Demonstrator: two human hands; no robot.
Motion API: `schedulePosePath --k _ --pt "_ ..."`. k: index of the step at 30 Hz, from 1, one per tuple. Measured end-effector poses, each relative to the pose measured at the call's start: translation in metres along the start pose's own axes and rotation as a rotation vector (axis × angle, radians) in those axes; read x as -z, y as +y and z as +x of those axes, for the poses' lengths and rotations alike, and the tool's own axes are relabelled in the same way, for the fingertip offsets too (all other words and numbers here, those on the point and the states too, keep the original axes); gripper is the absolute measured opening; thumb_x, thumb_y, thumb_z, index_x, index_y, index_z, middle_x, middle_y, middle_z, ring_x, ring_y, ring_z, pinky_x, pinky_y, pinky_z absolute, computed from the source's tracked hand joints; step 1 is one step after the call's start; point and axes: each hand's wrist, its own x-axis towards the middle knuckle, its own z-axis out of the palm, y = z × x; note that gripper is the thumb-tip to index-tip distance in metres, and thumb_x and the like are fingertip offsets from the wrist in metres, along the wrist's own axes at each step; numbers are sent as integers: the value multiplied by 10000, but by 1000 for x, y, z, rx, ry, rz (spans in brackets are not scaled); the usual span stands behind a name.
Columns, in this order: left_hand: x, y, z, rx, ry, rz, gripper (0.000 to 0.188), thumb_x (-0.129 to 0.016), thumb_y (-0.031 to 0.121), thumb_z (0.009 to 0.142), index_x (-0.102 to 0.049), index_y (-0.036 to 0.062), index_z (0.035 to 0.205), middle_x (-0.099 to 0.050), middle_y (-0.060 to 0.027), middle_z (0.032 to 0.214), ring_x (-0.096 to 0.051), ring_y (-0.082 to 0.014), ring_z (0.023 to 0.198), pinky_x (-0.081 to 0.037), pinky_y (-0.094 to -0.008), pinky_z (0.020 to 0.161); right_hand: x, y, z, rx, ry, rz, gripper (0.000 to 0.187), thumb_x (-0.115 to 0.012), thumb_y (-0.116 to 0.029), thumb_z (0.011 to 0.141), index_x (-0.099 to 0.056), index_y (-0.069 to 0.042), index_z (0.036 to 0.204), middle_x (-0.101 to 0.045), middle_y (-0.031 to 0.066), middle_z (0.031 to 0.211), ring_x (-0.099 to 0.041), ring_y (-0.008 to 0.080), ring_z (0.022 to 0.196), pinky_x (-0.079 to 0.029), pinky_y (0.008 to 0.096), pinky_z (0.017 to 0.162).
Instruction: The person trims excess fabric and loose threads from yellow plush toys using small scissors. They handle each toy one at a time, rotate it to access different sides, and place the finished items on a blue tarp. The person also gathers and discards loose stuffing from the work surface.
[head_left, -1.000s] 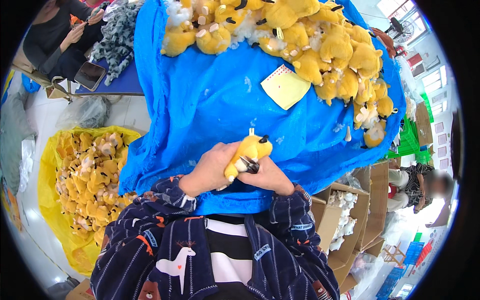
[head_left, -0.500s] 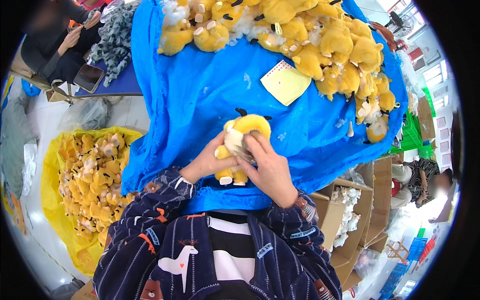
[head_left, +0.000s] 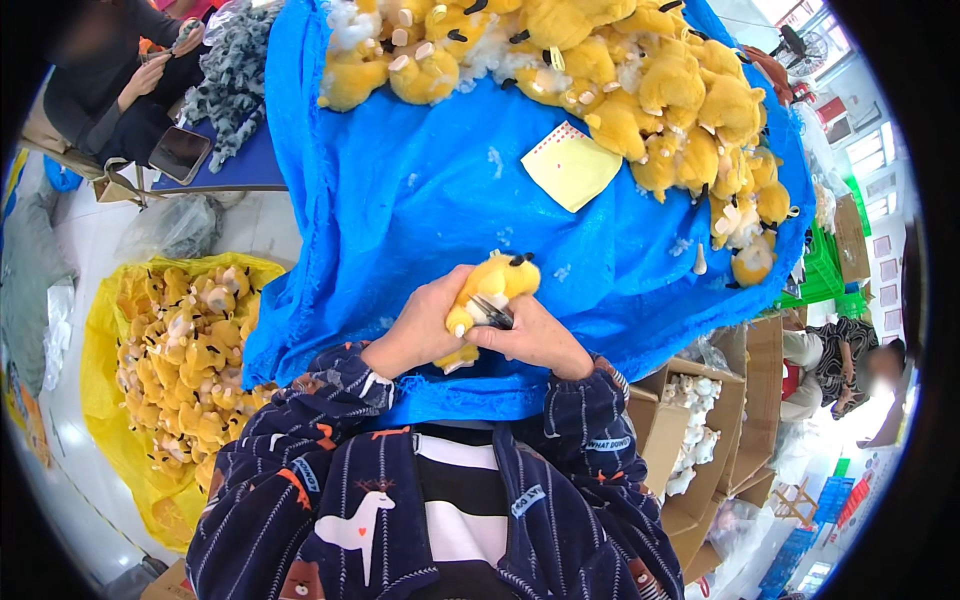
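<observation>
Over the near edge of the blue sheet (head_left: 430, 210) I hold a small yellow plush toy (head_left: 488, 280) with black tips on its head and a pale patch on its front. My left hand (head_left: 424, 325) is closed around its left side. Closed at the other side, my right hand (head_left: 543, 338) grips a small dark, metallic-looking tool (head_left: 492, 312), which lies against the pale patch. The tool's exact kind is hard to make out, since the fingers cover part of it.
Similar yellow plush toys (head_left: 560, 70) with loose white stuffing are heaped at the sheet's far side, by a yellow paper (head_left: 571, 166). More fill a yellow bag (head_left: 105, 400) at left. Cardboard boxes (head_left: 755, 395) stand at right. Far left, another person (head_left: 90, 110) sits near a phone (head_left: 180, 155).
The plush toy has been tilted and turned, its head now lower and leaning right. My right hand has moved down slightly, and the tool shows more plainly.
</observation>
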Motion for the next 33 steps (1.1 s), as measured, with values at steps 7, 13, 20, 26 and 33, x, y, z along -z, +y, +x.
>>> schedulePosePath --k 7,13,20,26,33 --pt "5 -12 10 16 55 -274 560 -740 143 712 -504 51 1211 -625 -120 1083 -619 -225 998 -485 -324 836 6 -43 -18 195 429 -393 283 -662 -84 787 -595 -27 1056 -628 146 928 -634 312 788 -518 351 667" --pt "10 9 4 -35 -7 166 547 -740 157 702 -500 32 1178 -601 -178 1040 -608 -326 943 -483 -368 779 7 -45 -2 309 432 -642 237 -654 -50 755 -586 -35 982 -609 106 961 -630 286 758 -511 360 614" --pt "2 6 6 -82 48 26 572 -740 143 718 -484 51 1221 -607 -158 1051 -601 -288 991 -480 -360 817 3 -31 15 222 665 -306 114 -620 -33 795 -602 -16 907 -630 124 882 -640 272 769 -504 333 641" --pt "5 0 14 11 53 -738 570 -701 161 831 -414 41 1309 -539 -73 1216 -508 -142 1138 -438 -310 950 19 -39 -4 51 854 -69 105 -659 -34 807 -633 -8 906 -646 71 886 -608 122 777 -463 231 620" --pt "12 4 20 78 10 -905 488 -586 180 914 -389 24 1333 -515 -88 1258 -527 -171 1129 -445 -305 942 -3 2 -4 184 687 -185 185 -635 -83 844 -629 23 995 -637 164 868 -638 249 775 -488 301 659"
